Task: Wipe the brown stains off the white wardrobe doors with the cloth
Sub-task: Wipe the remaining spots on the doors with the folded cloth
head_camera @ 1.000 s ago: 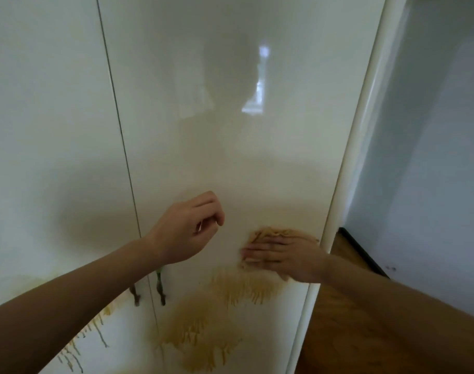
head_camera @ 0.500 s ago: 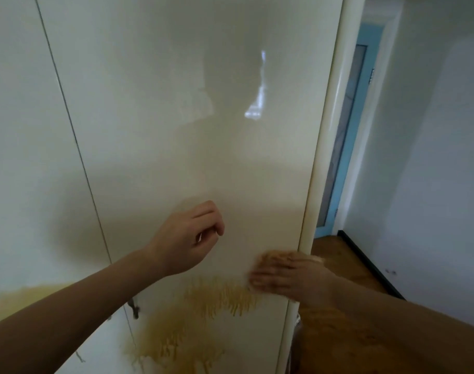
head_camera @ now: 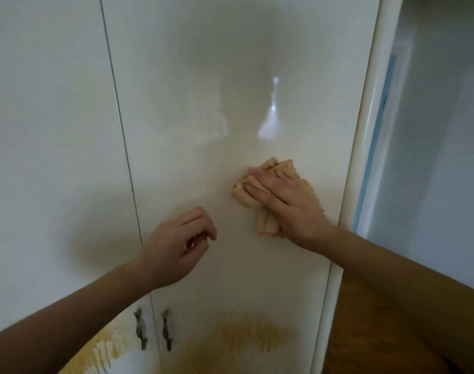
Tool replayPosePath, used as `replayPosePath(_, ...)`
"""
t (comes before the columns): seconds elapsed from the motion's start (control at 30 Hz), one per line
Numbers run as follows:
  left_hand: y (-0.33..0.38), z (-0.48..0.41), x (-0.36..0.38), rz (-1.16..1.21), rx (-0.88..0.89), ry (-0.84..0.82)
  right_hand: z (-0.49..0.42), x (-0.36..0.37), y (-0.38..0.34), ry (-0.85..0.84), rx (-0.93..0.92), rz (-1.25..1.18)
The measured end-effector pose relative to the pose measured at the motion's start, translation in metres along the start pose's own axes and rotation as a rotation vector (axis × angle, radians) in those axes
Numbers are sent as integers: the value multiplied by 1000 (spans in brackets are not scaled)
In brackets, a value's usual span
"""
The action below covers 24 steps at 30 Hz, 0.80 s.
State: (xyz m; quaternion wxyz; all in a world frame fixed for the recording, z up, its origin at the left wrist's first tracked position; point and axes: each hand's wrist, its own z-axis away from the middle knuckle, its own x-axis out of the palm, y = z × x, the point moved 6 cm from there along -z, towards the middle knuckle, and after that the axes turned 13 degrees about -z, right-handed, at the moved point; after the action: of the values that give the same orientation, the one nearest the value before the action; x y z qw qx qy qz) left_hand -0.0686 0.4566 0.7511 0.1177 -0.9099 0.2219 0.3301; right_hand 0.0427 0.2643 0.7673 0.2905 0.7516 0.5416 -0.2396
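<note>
Right hand (head_camera: pixel 287 209) flat on the cloth (head_camera: pixel 268 197), fingers spread, pressing the bunched wad against the right door (head_camera: pixel 230 103), near its outer edge. Left hand (head_camera: pixel 176 249) loosely curled, holding nothing, just off the panel beside the door seam.

Stains (head_camera: pixel 246 338) sit well below the cloth: one brown streaked patch low on the right door, another (head_camera: pixel 103 352) on the left door (head_camera: pixel 47 130), beside the two handles (head_camera: pixel 152 329).

Risks, as I judge them: cloth already looks brown, so it may smear colour onto clean gloss. Pressed under a flat palm rather than gripped, it could slide out and drop. Wiping down could snag the handles.

No brands, labels or writing visible.
</note>
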Motion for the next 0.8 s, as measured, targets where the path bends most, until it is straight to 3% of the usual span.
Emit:
replayPosePath(0.17,-35,3,-56,147,-149,137,-68,-7,-56,210,139,-320)
replayPosePath(0.33,-43,-1,-99,241,-21,151,-117,-7,-110,258,300,-467)
replayPosePath(0.47,-49,4,-123,329,37,125,-152,5,-130,326,457,-494)
replayPosePath(0.63,-80,10,-142,402,-106,160,-183,22,-145,285,602,-466)
replayPosePath(0.8,-111,14,-159,654,-303,151,-206,6,-142,216,714,-376)
